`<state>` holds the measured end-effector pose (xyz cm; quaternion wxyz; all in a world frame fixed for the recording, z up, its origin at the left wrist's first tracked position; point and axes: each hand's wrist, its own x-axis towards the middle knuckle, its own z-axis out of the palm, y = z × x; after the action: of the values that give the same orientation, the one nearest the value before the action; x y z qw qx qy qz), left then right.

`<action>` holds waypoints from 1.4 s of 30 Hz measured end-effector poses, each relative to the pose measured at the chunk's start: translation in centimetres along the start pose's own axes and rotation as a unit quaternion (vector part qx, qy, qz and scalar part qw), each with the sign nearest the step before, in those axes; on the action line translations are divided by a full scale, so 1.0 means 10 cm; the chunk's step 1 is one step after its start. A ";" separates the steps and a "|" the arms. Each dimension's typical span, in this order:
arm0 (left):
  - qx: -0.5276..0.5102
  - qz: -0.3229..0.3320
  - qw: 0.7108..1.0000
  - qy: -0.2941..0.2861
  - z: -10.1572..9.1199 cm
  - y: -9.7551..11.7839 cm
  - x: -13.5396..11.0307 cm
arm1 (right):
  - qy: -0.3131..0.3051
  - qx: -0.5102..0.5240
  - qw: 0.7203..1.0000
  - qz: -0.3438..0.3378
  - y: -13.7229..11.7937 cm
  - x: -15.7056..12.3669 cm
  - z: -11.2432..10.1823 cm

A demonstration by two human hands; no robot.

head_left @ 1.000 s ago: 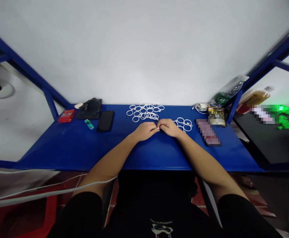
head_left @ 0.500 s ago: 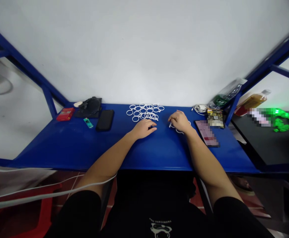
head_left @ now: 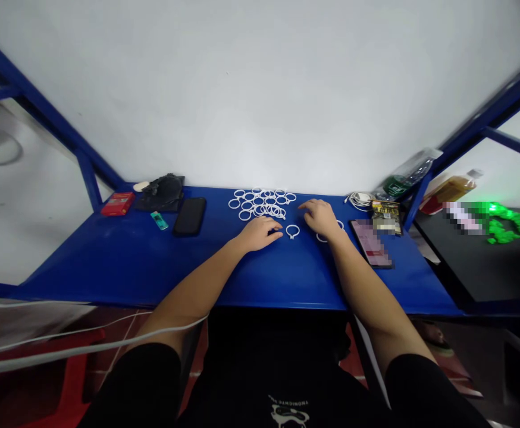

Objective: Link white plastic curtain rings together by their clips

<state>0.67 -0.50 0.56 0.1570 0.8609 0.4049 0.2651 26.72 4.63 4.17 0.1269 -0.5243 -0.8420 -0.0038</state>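
1 ring (head_left: 291,237) between left hand (head_left: 259,233) and right hand (head_left: 321,217), fingers apart, other rings (head_left: 271,210) by the surface's (head_left: 282,276) back edge

White ring (head_left: 293,226) lies flat on the desk (head_left: 282,276), small tab (head_left: 291,237) facing front, partly overlapping ring cluster (head_left: 266,205) behind left, other rings (head_left: 322,239) half-hidden at right
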 end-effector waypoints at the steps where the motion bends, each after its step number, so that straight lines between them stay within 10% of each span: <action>1: 0.001 -0.001 1.000 0.001 0.00 0.00 0.00 | 0.000 0.001 1.000 -0.006 -0.02 0.07 0.01; 12: 0.012 0.084 0.994 -0.069 0.12 0.17 -0.03 | -0.060 -0.083 0.995 -0.016 -0.04 0.51 0.18; 18: -0.003 0.057 0.997 -0.043 0.09 0.16 -0.03 | -0.022 0.112 0.993 0.006 -0.12 0.28 0.05; 23: -0.076 -0.053 0.994 0.057 0.00 0.06 0.00 | -0.032 0.519 0.854 -0.025 -0.36 0.04 0.06; 29: -0.095 -0.031 0.994 0.037 0.01 0.05 0.01 | -0.063 0.644 0.763 0.005 -0.63 -0.18 0.06; 42: -0.099 -0.047 0.992 0.063 -0.04 0.08 -0.01 | -0.041 0.617 0.786 -0.010 -0.61 -0.23 0.19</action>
<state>0.88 -1.01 1.25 0.2278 0.8024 0.4262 0.3501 21.88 0.14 2.65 0.3883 -0.3255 -0.6747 0.5367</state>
